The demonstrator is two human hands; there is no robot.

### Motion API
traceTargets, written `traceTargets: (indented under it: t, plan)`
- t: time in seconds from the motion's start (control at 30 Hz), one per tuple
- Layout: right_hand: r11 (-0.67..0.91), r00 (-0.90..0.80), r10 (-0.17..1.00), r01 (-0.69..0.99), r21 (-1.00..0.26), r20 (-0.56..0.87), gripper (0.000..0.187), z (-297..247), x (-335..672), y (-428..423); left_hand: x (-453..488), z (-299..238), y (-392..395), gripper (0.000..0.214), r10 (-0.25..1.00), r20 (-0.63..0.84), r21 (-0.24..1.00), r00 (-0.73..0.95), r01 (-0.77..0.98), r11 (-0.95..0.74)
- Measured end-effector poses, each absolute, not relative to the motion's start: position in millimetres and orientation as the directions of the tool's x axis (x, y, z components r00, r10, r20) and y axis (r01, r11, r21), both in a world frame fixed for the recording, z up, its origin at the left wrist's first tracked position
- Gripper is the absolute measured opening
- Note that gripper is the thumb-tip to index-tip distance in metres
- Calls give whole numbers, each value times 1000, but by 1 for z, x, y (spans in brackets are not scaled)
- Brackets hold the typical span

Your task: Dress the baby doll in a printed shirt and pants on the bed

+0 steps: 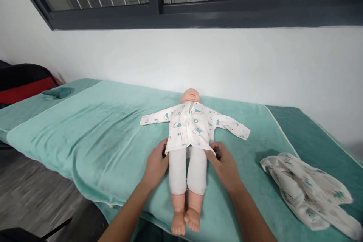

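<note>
A baby doll [178, 204] lies on its back on the green bed cover, head toward the wall and bare feet toward me. It wears a white baby shirt [190, 124] with green prints, its sleeves spread out to both sides. White cloth covers the upper legs. My left hand [156, 164] pinches the shirt's lower hem on the left side. My right hand [224, 164] has its fingers closed on the hem's right corner, beside the doll's hip. Some fingertips are hidden under the fabric.
A crumpled white printed garment [309, 191] lies on the right of the green cover [85, 132]. At the far left is a black and red item [27, 85]. A white wall and a dark-framed window [184, 17] stand behind the bed.
</note>
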State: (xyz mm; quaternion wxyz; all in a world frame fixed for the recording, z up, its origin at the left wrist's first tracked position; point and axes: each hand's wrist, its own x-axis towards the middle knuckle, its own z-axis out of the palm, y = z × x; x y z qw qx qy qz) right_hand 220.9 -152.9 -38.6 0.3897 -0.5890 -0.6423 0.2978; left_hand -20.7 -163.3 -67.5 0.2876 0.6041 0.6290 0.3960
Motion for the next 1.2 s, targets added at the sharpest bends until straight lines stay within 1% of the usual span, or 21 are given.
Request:
traceTargets:
  t: [0.1, 0.2, 0.27, 0.33, 0.43, 0.5, 0.57, 0.6, 0.63, 0.7, 0.77, 0.83, 0.97, 1.13, 1.2]
  plan:
    - [50, 153, 975, 563, -825, 164, 28, -53, 222, -166, -22, -73, -166, 41, 979, 157, 871, -133, 485, -74]
    - [-23, 215, 965, 636, -772, 148, 23, -56, 222, -167, -24, -76, -172, 38, 958, 189, 914, -214, 396, -92]
    - [-57, 243, 959, 667, -743, 145, 18, -55, 221, -169, -25, -78, -175, 37, 941, 194, 927, -277, 367, -83]
    - [-94, 288, 944, 702, -706, 161, 14, -55, 221, -174, -25, -79, -177, 35, 932, 201, 922, -303, 379, -75]
    - [-126, 314, 931, 757, -641, 188, 17, -60, 223, -185, -26, -83, -177, 33, 927, 219, 900, -305, 429, -71]
    - [-114, 322, 920, 768, -631, 225, 17, -65, 225, -190, -27, -86, -176, 32, 916, 237, 887, -324, 457, -68]
    - [-17, 306, 893, 756, -655, 331, 12, -69, 225, -190, -27, -90, -176, 34, 891, 297, 862, -344, 497, -95]
    - [67, 277, 871, 752, -656, 406, 16, -69, 224, -189, -27, -91, -175, 35, 874, 349, 839, -339, 528, -130]
    - [160, 233, 843, 752, -639, 485, 25, -68, 222, -187, -26, -92, -175, 37, 854, 413, 804, -318, 567, -178]
    - [336, 95, 786, 764, -551, 610, 40, -63, 216, -181, -25, -93, -173, 39, 812, 538, 705, -226, 649, -286]
    - [461, -58, 746, 763, -452, 664, 46, -54, 209, -172, -24, -94, -170, 39, 775, 621, 603, -118, 704, -376]
    - [555, -180, 719, 730, -399, 671, 49, -45, 201, -160, -23, -94, -165, 39, 742, 669, 530, -51, 733, -427]
    - [673, -306, 682, 620, -405, 665, 51, -40, 190, -140, -24, -92, -154, 35, 688, 726, 456, -13, 758, -467]
    - [696, -378, 699, 555, -455, 607, 52, -51, 194, -147, -23, -86, -156, 28, 610, 790, 373, 56, 747, -551]
    - [694, -403, 712, 526, -492, 574, 50, -50, 198, -157, -23, -84, -162, 27, 591, 802, 359, 85, 722, -591]
